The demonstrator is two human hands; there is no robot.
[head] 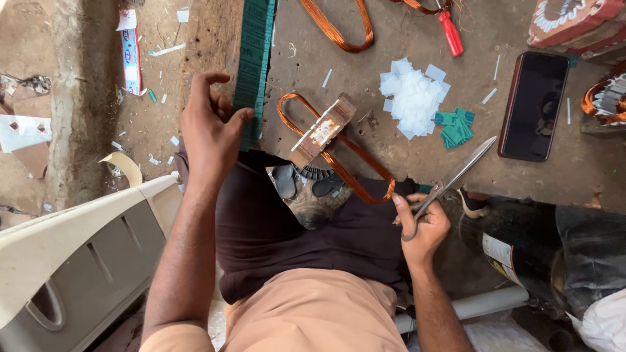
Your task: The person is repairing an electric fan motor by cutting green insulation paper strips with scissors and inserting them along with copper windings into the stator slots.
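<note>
My left hand [210, 127] pinches the lower end of a long green strip of sheet material [254, 65] that runs along the left edge of the workbench [365, 65]. My right hand [424, 225] grips the handles of metal scissors [460, 173], whose blades point up and to the right over the bench edge. Between my hands lies a copper wire coil [339, 163] wrapped on a small wooden former [323, 130], partly hanging over my lap.
A pile of white paper squares [412, 98] and small green cut pieces [455, 127] lie on the bench. A dark phone [533, 105] rests to the right. Another copper coil [339, 29] and a red-handled tool [450, 32] lie farther back. A plastic chair [72, 254] stands left.
</note>
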